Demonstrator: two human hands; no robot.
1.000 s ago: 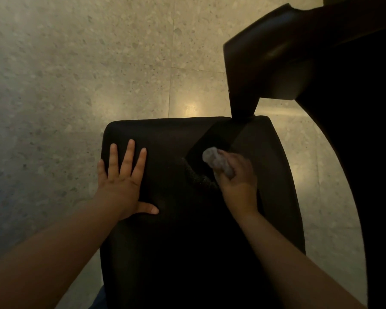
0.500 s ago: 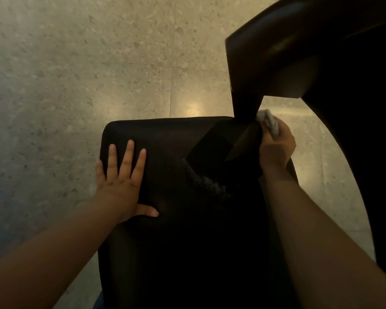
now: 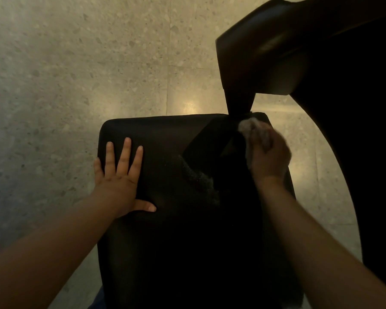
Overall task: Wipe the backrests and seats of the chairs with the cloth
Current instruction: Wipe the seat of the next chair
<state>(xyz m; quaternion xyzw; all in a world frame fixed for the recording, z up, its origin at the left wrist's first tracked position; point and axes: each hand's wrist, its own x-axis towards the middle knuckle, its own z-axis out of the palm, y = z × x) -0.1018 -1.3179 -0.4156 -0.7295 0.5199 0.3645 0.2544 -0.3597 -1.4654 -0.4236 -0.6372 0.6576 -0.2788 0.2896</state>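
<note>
A black seat (image 3: 165, 230) fills the lower middle of the view, seen from above, with a speckled stone floor (image 3: 76, 74) around it. The seat serves as the landmark here.

The left hand (image 3: 120, 175) lies flat on the seat's left part, near its left edge, palm down. Its fingers (image 3: 125, 155) are spread wide and straight, pointing toward the seat's far edge, and the thumb sticks out toward the seat's middle. It grips nothing.

The right hand (image 3: 269, 157) is at the seat's far right corner, curled closed around a pale grey cloth (image 3: 247, 127). A bunched end of the cloth pokes out beyond the knuckles toward the seat's far edge, and a strip of it hangs along the hand's inner side. The cloth presses against the seat's surface at that corner (the hand is slightly blurred, so the exact contact is hard to read).

Just beyond that corner a dark, glossy curved part (image 3: 265, 59) narrows downward and meets the seat's far edge beside the cloth. Whether it is a backrest or an armrest cannot be told. To the seat's right a large black mass (image 3: 354, 130) with a rounded outline covers the floor.

On the seat's middle, between the two hands, a rough, grainy patch (image 3: 198, 177) shows in the fabric, next to a sharp-edged darker shape.
</note>
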